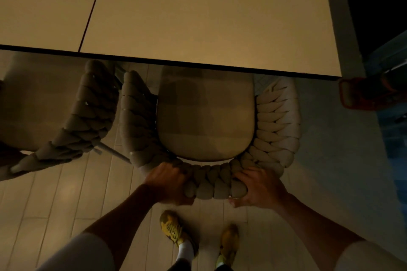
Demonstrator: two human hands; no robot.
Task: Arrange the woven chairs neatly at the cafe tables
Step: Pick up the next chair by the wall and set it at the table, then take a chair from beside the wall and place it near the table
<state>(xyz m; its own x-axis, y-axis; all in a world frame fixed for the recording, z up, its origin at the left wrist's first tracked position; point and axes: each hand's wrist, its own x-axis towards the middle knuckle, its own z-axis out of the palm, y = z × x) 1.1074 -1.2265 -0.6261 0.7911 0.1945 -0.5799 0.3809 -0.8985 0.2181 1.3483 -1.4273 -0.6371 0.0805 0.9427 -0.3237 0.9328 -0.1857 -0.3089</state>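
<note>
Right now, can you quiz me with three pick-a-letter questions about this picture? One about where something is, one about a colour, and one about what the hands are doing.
1. Where is the front of the seat cushion of the held woven chair?
A) tucked under the table edge
B) on top of the table
C) behind the person

2. What colour are the shoes?
A) blue
B) yellow
C) red

3. What are the left hand and right hand doing?
A) lying flat on the table
B) waving in the air
C) gripping the chair's braided back

Answers:
1 A, the table edge covers the cushion's far end.
2 B, both shoes look yellow.
3 C, both hands curl round the braided back.
</note>
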